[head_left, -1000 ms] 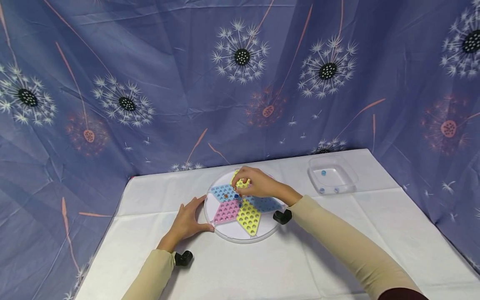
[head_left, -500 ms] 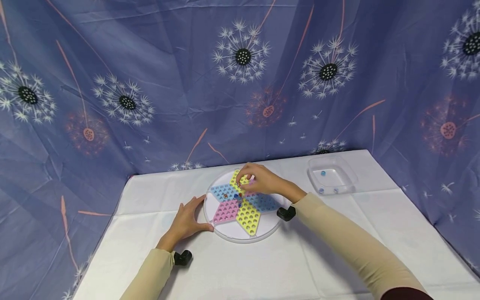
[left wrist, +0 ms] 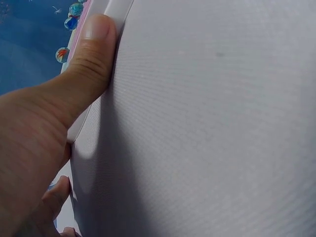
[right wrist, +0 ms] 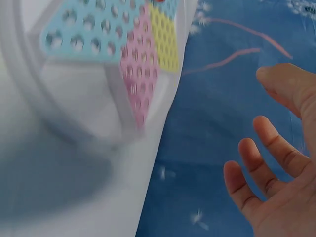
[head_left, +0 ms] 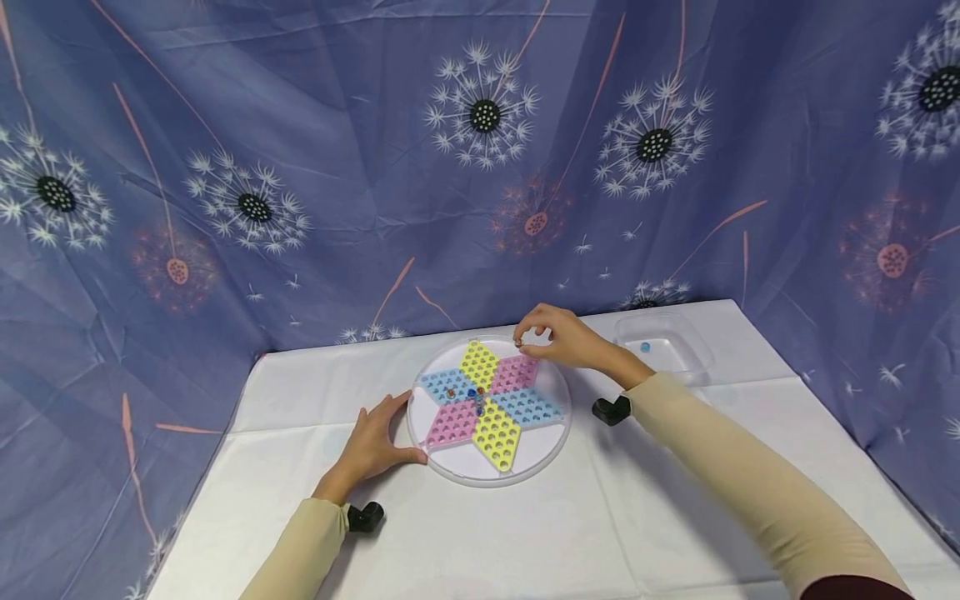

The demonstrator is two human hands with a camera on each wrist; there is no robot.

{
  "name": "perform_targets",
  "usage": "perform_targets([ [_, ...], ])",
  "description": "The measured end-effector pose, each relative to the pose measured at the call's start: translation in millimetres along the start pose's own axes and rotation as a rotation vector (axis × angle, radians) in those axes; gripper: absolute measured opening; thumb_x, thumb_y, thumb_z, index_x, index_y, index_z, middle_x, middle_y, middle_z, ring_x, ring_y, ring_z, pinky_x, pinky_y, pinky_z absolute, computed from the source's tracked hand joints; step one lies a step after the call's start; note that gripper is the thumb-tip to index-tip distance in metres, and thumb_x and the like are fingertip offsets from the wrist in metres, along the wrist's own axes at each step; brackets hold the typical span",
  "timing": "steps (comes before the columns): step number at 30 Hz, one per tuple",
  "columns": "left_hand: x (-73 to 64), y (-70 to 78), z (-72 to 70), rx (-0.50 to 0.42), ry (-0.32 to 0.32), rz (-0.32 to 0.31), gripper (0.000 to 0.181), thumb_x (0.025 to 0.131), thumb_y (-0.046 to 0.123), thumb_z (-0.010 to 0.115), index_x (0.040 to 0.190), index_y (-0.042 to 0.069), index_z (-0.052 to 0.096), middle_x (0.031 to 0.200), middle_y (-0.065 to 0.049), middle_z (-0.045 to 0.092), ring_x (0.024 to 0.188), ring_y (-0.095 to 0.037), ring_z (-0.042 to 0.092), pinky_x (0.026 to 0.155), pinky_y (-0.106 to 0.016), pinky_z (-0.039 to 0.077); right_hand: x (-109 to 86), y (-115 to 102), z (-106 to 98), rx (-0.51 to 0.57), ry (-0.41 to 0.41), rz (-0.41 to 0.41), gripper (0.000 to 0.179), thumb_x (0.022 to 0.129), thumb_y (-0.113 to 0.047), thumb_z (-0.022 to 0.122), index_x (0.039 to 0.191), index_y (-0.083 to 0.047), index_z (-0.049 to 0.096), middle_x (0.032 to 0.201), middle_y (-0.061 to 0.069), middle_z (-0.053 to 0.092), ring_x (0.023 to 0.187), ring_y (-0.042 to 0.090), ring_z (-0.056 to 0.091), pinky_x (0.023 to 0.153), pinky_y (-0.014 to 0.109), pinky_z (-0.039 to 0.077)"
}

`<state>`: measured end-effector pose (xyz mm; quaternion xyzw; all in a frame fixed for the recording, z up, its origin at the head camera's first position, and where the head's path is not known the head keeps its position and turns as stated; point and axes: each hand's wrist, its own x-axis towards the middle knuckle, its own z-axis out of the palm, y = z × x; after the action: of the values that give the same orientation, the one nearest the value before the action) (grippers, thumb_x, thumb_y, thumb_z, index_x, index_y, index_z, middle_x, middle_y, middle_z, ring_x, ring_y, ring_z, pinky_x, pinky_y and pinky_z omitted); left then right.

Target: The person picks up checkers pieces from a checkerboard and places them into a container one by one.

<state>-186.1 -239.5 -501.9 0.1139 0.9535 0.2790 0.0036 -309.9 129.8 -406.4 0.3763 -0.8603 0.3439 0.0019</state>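
Observation:
My left hand [head_left: 372, 440] rests at the left side of a round white Chinese checkers board [head_left: 537, 443], thumb and fingers spread along its rim. In the left wrist view the thumb [left wrist: 91, 54] lies against that rim. My right hand [head_left: 564, 335] is raised over the board's far right edge, with a small brownish marble [head_left: 517, 342] between thumb and fingertips. The right wrist view shows its other fingers [right wrist: 279, 148] loosely bent, and the marble does not show there. Several marbles sit near the board's centre, and an orange one [head_left: 451, 392] lies on the blue section.
A clear plastic container [head_left: 693, 346] stands at the back right, holding a light blue marble [head_left: 645, 347]; the right forearm covers part of its front. White cloth [head_left: 480, 542] covers the table. A blue dandelion-print curtain [head_left: 360, 167] hangs behind.
My right hand has moved from over the middle of the board to its far right edge, carrying the marble. The pink and far yellow sections are uncovered. My left hand stays put.

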Motion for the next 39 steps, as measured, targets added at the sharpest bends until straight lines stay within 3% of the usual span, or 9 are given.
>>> perform_targets([
  [13, -0.7, 0.5, 0.5, -0.012, 0.006, -0.014, 0.118, 0.054, 0.058, 0.088, 0.152, 0.016, 0.036, 0.152, -0.016, 0.039, 0.143, -0.038, 0.027, 0.116, -0.063, 0.004, -36.2, 44, -48, -0.069, 0.116, 0.087, 0.017, 0.089, -0.022, 0.073, 0.104, -0.029, 0.071, 0.106, 0.000, 0.063, 0.089, 0.018, 0.055, 0.071, 0.036, 0.052],
  [21, 0.0, -0.2, 2.1, -0.004, 0.005, -0.008, 0.118, 0.054, 0.058, 0.088, 0.152, 0.015, 0.036, 0.151, -0.016, 0.040, 0.143, -0.038, 0.028, 0.116, -0.063, 0.005, -70.0, 75, -71, -0.081, 0.184, 0.265, 0.019, 0.089, -0.028, 0.072, 0.108, -0.023, 0.072, 0.107, 0.005, 0.063, 0.089, 0.021, 0.055, 0.073, 0.038, 0.052],
  [30, -0.3, -1.3, 1.9, 0.001, 0.025, 0.011, 0.118, 0.054, 0.060, 0.087, 0.151, 0.014, 0.038, 0.150, -0.017, 0.041, 0.142, -0.040, 0.029, 0.115, -0.065, 0.005, -106.9, 101, -86, -0.153, 0.240, 0.373, 0.022, 0.092, -0.029, 0.069, 0.111, -0.017, 0.071, 0.105, 0.010, 0.065, 0.087, 0.025, 0.057, 0.063, 0.035, 0.048],
  [39, -0.8, -1.8, 0.8, -0.001, 0.023, 0.013, 0.119, 0.053, 0.059, 0.088, 0.151, 0.014, 0.038, 0.150, -0.017, 0.041, 0.142, -0.039, 0.029, 0.115, -0.065, 0.005, -115.9, 104, -88, -0.178, 0.229, 0.368, 0.025, 0.092, -0.027, 0.069, 0.113, -0.014, 0.071, 0.105, 0.014, 0.064, 0.087, 0.030, 0.059, 0.062, 0.036, 0.048],
])
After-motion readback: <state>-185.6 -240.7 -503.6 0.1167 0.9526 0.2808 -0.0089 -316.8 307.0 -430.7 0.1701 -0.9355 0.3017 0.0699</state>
